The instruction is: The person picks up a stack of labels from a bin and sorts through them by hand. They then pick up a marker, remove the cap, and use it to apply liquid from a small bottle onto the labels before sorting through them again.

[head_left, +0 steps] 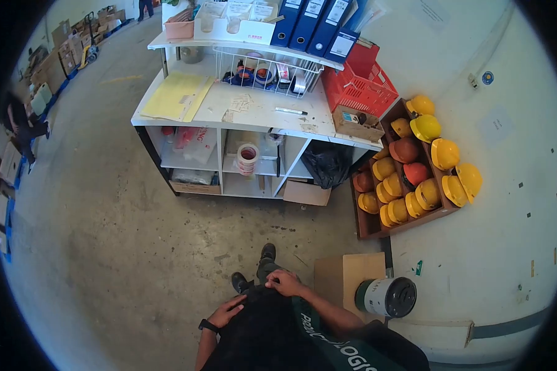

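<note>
My left hand (226, 311), with a dark band on its wrist, lies against the lower edge of my black shirt (254, 334), its fingers stretched out. Close to the middle of my waist, my right hand (283, 283) has its fingers curled in towards the thumb. Whether it pinches the cloth or something small is hidden. Both hands are low in front of my body, well short of the white workbench (260, 117). Below them show my dark shoes (268, 251) on the concrete floor.
The bench holds yellow sheets (176, 96), a marker (291, 111), a wire basket (266, 74), blue binders (309, 25) and tape rolls (247, 159). To the right stand a rack of hard hats (405, 150), a cardboard box (334, 278) and a drum-shaped container (387, 297). People (25, 127) are far left.
</note>
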A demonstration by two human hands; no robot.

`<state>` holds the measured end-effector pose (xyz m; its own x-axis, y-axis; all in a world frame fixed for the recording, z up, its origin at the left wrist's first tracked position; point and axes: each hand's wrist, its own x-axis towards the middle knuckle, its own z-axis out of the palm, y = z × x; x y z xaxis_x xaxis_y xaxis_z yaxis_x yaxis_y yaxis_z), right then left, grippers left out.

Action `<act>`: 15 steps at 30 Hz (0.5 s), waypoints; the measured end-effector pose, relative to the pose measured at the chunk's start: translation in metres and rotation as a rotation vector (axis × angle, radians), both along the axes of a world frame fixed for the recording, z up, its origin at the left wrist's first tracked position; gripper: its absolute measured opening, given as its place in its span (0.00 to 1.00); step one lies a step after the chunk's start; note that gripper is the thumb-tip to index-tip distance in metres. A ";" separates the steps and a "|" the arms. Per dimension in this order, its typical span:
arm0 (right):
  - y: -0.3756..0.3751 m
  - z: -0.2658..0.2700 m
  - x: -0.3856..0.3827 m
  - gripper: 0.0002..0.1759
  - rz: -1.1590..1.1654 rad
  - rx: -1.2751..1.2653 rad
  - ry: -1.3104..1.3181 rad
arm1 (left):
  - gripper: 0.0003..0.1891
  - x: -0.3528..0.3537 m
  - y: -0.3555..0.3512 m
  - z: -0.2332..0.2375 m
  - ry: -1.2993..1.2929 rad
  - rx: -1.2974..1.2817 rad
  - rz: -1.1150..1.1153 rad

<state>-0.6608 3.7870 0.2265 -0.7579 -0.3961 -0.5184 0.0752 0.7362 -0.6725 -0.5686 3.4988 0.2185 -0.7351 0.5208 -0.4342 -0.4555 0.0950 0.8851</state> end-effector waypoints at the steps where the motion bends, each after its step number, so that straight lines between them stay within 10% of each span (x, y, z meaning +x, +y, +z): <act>1: 0.000 0.002 0.000 0.15 0.001 -0.022 0.015 | 0.26 0.001 0.000 -0.002 -0.001 0.000 0.002; 15: 0.005 0.003 0.000 0.11 -0.111 -0.125 0.042 | 0.28 -0.006 0.003 0.015 0.010 -0.025 0.024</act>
